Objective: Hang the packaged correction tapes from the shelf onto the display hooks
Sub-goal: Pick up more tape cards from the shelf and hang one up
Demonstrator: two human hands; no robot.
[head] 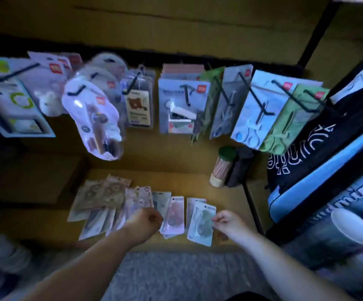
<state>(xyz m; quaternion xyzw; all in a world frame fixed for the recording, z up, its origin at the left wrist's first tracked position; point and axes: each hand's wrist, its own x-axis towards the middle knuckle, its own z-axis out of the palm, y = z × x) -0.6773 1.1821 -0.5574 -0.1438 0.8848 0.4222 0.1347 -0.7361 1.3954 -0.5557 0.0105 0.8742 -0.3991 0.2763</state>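
Several packaged correction tapes lie fanned out on the low wooden shelf (230, 192). My left hand (145, 222) rests with curled fingers on the edge of a pink pack (174, 213). My right hand (226, 222) pinches the right edge of a pale green pack (202, 222), which lies on another pack. Brownish packs (102, 194) sit at the left of the pile. Above, black display hooks (260, 101) carry hanging blister packs; one hook (184, 94) holds a blue-backed pack.
A tall jar with a green lid (221, 166) stands at the shelf's back right beside a dark object. A black and blue bag (319, 153) hangs at the right. A large clear blister pack (93, 118) juts out at the left. A grey floor lies below.
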